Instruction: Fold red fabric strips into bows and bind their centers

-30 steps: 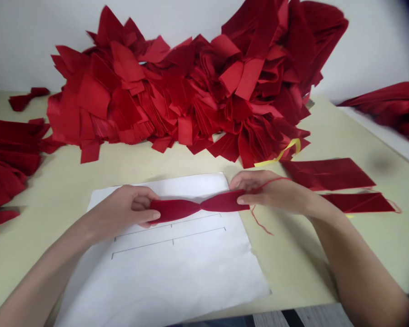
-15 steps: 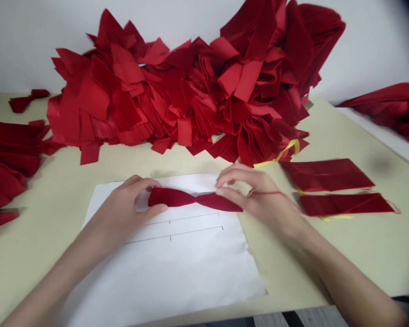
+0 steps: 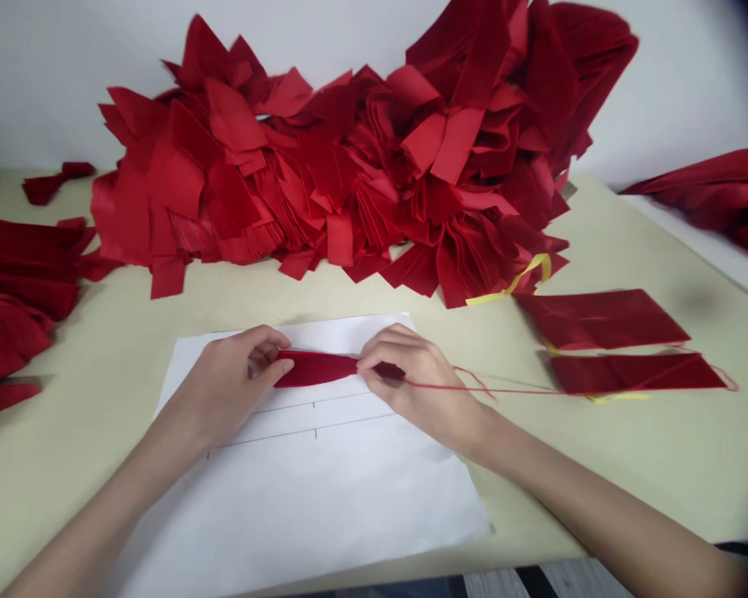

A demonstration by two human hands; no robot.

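Note:
A strip of dark red velvety fabric [image 3: 315, 368], narrowed at its middle, lies across the upper part of a white paper sheet [image 3: 349, 498]. The fingers of my left hand [image 3: 240, 374] are closed on the strip's left end. At the narrow middle, my right hand [image 3: 420, 382] pinches the strip and covers much of its right half. From under the right hand a thin red cord [image 3: 492, 389] runs to the right toward two flat red fabric pieces. Ruled lines with short tick marks show on the paper below the strip.
A big heap of red fabric pieces [image 3: 324, 183] fills the back of the table. More red fabric [image 3: 18, 274] lies at the left. Two flat red bundles [image 3: 604, 320] rest at the right, near a yellow ribbon [image 3: 511, 286]. Further red cloth [image 3: 716, 191] sits at the far right.
My right hand has moved left from the strip's right end to its narrow middle, drawing the red cord out straighter. My left hand stays at the left end.

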